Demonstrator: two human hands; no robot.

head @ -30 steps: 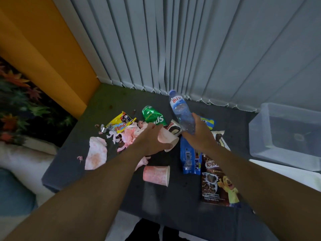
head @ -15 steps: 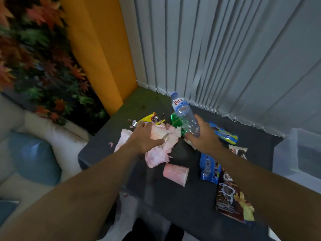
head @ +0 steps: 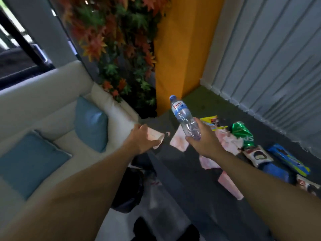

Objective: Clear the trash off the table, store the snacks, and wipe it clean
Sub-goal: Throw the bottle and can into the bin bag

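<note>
My left hand [head: 141, 140] grips a pink paper cup [head: 156, 136] just past the left edge of the dark table [head: 187, 173]. My right hand [head: 203, 141] holds a clear plastic water bottle [head: 184, 117] with a blue cap, tilted up above the table. On the table lie pink stained tissues [head: 179, 141], a second pink cup [head: 229, 186] on its side, a crushed green can [head: 243, 134], a yellow wrapper [head: 211, 121], blue snack packs [head: 288, 159] and a brown-and-white snack pack [head: 257, 154].
A white sofa [head: 43, 105] with blue cushions [head: 90, 122] stands to the left. A black bag [head: 128, 188] sits on the floor between sofa and table. An orange pillar [head: 180, 49], leafy wall decoration [head: 112, 40] and vertical blinds [head: 271, 54] lie behind.
The view has swung left toward the sofa. My left hand has carried the pink cup off the table's left edge, leaving the tissues behind. My right hand has kept the bottle raised.
</note>
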